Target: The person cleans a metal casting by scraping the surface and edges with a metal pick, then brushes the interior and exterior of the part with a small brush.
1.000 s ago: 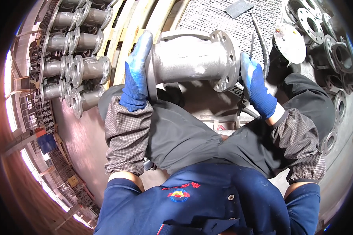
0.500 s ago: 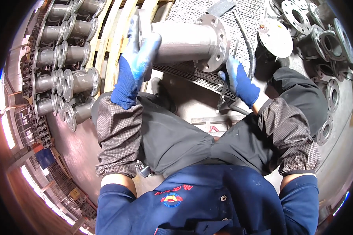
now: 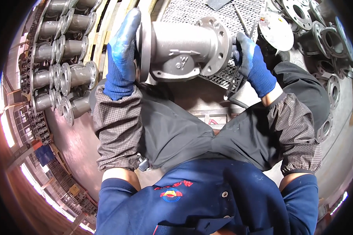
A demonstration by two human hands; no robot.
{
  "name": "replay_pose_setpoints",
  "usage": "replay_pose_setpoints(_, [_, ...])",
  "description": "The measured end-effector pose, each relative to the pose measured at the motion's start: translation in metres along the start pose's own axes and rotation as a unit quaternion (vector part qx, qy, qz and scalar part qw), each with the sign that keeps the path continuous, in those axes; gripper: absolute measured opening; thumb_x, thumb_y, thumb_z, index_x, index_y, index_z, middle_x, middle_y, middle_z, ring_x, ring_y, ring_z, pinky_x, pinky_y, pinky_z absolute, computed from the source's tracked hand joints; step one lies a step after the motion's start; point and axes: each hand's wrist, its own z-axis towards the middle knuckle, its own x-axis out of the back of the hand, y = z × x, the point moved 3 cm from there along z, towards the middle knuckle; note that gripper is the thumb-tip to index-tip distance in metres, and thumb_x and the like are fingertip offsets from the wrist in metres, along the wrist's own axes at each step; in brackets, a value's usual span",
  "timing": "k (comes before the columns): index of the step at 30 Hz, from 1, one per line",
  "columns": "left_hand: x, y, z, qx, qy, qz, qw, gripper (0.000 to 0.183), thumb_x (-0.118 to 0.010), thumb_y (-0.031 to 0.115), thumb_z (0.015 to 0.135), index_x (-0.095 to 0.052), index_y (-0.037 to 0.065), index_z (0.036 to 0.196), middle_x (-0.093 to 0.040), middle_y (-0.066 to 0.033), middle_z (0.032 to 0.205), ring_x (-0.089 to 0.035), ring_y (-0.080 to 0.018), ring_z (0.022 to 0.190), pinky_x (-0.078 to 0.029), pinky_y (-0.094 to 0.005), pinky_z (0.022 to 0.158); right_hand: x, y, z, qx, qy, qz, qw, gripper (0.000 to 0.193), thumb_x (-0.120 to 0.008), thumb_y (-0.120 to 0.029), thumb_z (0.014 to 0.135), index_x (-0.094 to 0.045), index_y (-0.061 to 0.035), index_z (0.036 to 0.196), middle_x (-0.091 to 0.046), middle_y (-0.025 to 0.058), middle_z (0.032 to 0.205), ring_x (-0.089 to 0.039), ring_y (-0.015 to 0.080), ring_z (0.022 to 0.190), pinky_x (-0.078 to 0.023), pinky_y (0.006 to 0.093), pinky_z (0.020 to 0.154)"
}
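Note:
A grey cast-metal flanged valve body (image 3: 180, 49) lies crosswise between my gloved hands, with a raised arrow and a side flange facing me. My left hand (image 3: 123, 49) presses its palm and fingers flat along the outer face of the left flange. At the other end, my right hand (image 3: 249, 53) has its fingers at the edge of the bolt-holed right flange; part of its grip is hidden behind the metal. Behind and below the casting is a metal grating bench (image 3: 172, 13).
Rows of similar flanged castings (image 3: 72, 51) stand on the left beside a wooden pallet (image 3: 102, 37). More flanged parts (image 3: 331, 41) are heaped at the right, near a round white disc (image 3: 275, 31). A dark flat block (image 3: 217, 4) lies on the grating.
The valve body has been rolled about its long axis and brought nearer to me, so the arrow and side flange now show. Both hands have shifted their hold on the end flanges.

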Motion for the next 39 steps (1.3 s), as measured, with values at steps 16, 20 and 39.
replay_pose_setpoints(16, [-0.011,-0.029,0.011,-0.049,0.008,0.131,0.99,0.038,-0.057,0.012,0.09,-0.053,0.014,0.128,-0.029,-0.0317,0.141,-0.039,-0.04,0.127,-0.033,-0.036,0.105,-0.024,-0.034,-0.019,0.095,-0.097,-0.028,0.99,0.04,-0.037,-0.025,0.099,-0.055,0.0086,0.111,-0.064,0.0103,0.096,-0.061,0.0127,0.079,-0.05,0.0213,0.069])
replay_pose_setpoints(20, [-0.021,-0.021,0.016,-0.005,-0.063,0.198,0.978,0.033,-0.057,0.016,0.089,-0.057,0.01,0.122,-0.034,-0.0306,0.138,-0.043,-0.0412,0.122,-0.038,-0.039,0.101,-0.007,0.002,0.011,0.095,-0.061,0.044,0.993,0.037,-0.04,-0.028,0.099,-0.056,0.0048,0.101,-0.06,0.0074,0.089,-0.054,0.0115,0.069,-0.044,0.024,0.058])
replay_pose_setpoints(39, [-0.047,0.088,0.003,-0.168,-0.151,0.034,0.974,0.044,-0.062,0.033,0.078,-0.056,0.022,0.12,-0.064,-0.0111,0.077,-0.063,-0.0294,0.08,-0.04,-0.0482,0.092,0.059,-0.047,-0.004,0.165,-0.09,-0.153,0.97,0.044,-0.032,-0.033,0.1,-0.052,0.0043,0.112,-0.063,0.0168,0.092,-0.062,0.0208,0.071,-0.051,0.029,0.067])
